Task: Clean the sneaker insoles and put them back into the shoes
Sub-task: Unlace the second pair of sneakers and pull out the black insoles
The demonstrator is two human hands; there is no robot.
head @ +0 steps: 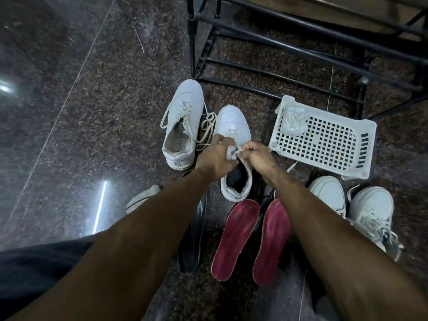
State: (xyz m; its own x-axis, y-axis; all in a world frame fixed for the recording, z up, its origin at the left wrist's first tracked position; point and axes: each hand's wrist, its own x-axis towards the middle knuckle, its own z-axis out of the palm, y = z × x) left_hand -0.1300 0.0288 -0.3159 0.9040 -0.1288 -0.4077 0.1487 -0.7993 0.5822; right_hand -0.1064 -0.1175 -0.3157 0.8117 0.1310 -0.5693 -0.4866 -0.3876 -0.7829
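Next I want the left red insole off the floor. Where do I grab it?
Take the left red foam insole at its heel end, nearest you, pinching across the narrow width from above. It lies flat, that end is free, and the right forearm crosses only the other insole.

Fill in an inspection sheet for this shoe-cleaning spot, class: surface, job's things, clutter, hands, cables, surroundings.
Surface: dark speckled stone floor, glossy with light reflections.
Job's things: two red insoles side by side on the floor; white sneaker being handled.
Clutter: second white sneaker, laces loose; white perforated basket; another white pair.
Hands: left hand and right hand both pinch the sneaker's laces.
Cables: nothing seen.
Surroundings: black metal rack.
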